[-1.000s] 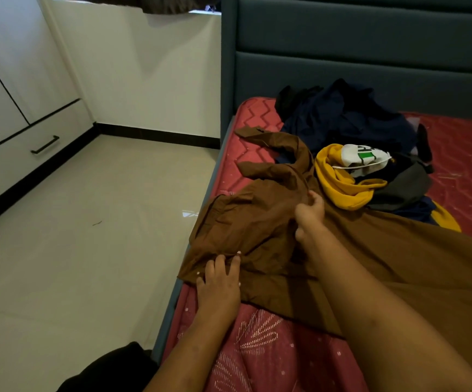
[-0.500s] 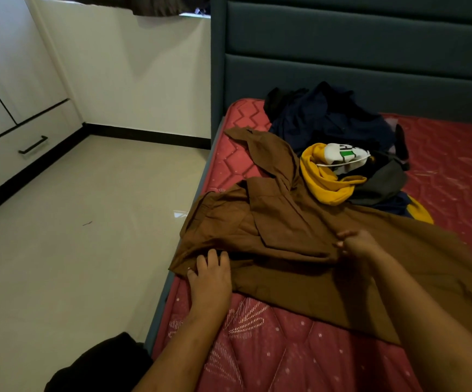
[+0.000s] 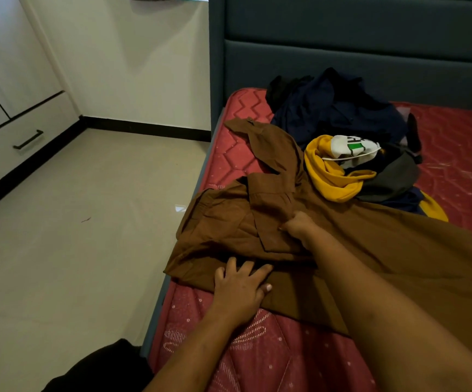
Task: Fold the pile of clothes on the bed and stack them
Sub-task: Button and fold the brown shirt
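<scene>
Asker: Where is the brown garment [image 3: 384, 250]?

Watcher: Spread on the red mattress [image 3: 257, 363], along its left edge, with one corner hanging just over the side. Its upper part is bunched into folds, and a long strip runs up toward the headboard [image 3: 342, 60]. The rest lies flatter, off to the right.

Asker: And the left hand [image 3: 239, 290]?

Watcher: Flat, fingers spread wide, pressing on the near edge of the brown cloth where it meets the mattress.

Asker: The right hand [image 3: 299, 226]?

Watcher: Further in, at the middle of the garment. Its fingers are curled and pinch a fold of the brown fabric.

Asker: What about the other clothes?

Watcher: They lie in a loose heap behind the brown piece, close to the headboard. There is a navy garment [image 3: 339, 114] at the back and a yellow garment [image 3: 325, 176] touching the brown cloth. A white piece with green print [image 3: 350, 147] rests on the yellow one, and a grey garment [image 3: 393, 176] lies to its right. None of them is folded.

Asker: Anything beside the bed?

Watcher: Pale tiled floor [image 3: 73, 250] on the left, and a white cabinet with a black drawer handle [image 3: 28, 139].
</scene>
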Demonstrator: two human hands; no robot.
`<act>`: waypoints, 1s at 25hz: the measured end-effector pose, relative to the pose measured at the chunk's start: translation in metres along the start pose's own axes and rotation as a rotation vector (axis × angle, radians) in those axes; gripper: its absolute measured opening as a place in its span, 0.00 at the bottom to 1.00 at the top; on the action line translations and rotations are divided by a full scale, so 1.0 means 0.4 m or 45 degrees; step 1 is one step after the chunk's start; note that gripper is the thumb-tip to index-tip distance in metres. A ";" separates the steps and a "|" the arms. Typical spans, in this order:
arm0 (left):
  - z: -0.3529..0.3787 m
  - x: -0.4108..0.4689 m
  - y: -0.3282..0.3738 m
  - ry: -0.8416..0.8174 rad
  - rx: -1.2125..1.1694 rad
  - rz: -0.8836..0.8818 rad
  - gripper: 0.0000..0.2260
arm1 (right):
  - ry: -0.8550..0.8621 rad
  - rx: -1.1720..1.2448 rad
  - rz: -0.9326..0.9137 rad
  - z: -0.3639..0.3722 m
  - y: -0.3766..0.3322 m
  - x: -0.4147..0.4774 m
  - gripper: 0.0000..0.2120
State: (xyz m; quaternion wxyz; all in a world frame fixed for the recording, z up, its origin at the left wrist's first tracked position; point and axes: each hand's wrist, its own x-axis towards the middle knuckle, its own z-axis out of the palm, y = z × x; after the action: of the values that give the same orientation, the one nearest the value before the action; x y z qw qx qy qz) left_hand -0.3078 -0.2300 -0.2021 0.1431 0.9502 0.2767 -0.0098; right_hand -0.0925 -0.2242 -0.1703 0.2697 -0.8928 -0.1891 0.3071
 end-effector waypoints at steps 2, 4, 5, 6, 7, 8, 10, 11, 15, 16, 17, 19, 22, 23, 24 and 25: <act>0.009 0.004 0.002 -0.078 0.024 -0.054 0.33 | -0.145 0.437 -0.110 -0.046 -0.020 -0.039 0.09; 0.006 0.009 0.003 -0.104 0.027 -0.085 0.25 | -0.170 0.960 -0.221 -0.152 -0.022 -0.105 0.14; 0.007 0.012 0.001 -0.121 0.000 -0.098 0.23 | -0.167 1.177 -0.284 -0.222 0.012 -0.134 0.16; 0.006 0.012 0.002 -0.145 -0.027 -0.110 0.23 | -0.179 1.327 -0.347 -0.290 0.055 -0.169 0.18; 0.005 0.010 0.003 -0.159 -0.035 -0.120 0.23 | -0.191 1.387 -0.388 -0.347 0.113 -0.201 0.20; 0.002 0.009 0.002 -0.159 -0.029 -0.134 0.23 | -0.161 1.393 -0.380 -0.385 0.161 -0.240 0.23; 0.000 0.006 0.008 -0.168 -0.016 -0.164 0.22 | -0.125 1.439 -0.319 -0.427 0.262 -0.286 0.24; 0.001 0.005 0.011 -0.170 0.001 -0.189 0.22 | -0.155 1.522 -0.294 -0.438 0.296 -0.299 0.15; 0.003 -0.007 0.038 -0.103 0.056 -0.313 0.20 | 0.107 1.517 0.071 -0.454 0.462 -0.317 0.25; 0.006 -0.010 0.043 -0.100 0.037 -0.352 0.20 | 0.111 1.534 0.214 -0.457 0.502 -0.310 0.25; 0.010 -0.016 0.051 -0.103 0.017 -0.397 0.20 | 0.132 1.525 0.333 -0.463 0.541 -0.308 0.23; 0.016 -0.031 0.079 -0.053 -0.032 -0.493 0.20 | 0.254 1.437 0.505 -0.479 0.600 -0.300 0.29; 0.028 -0.071 0.159 0.244 -0.055 -0.600 0.16 | 0.202 1.117 0.498 -0.499 0.610 -0.317 0.37; 0.033 -0.082 0.188 0.371 -0.030 -0.575 0.15 | 0.175 0.933 0.462 -0.496 0.625 -0.311 0.42; 0.042 -0.089 0.217 0.442 0.009 -0.499 0.14 | 0.195 0.749 0.408 -0.489 0.627 -0.321 0.42; 0.047 -0.092 0.238 0.461 0.062 -0.395 0.12 | 0.237 0.621 0.331 -0.483 0.622 -0.324 0.38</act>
State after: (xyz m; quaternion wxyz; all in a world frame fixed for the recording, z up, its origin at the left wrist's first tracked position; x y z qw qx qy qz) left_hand -0.2875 -0.3312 -0.1910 0.0650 0.8857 0.4403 0.1322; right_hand -0.0200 -0.5550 -0.1327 0.4509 -0.8428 0.0320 0.2923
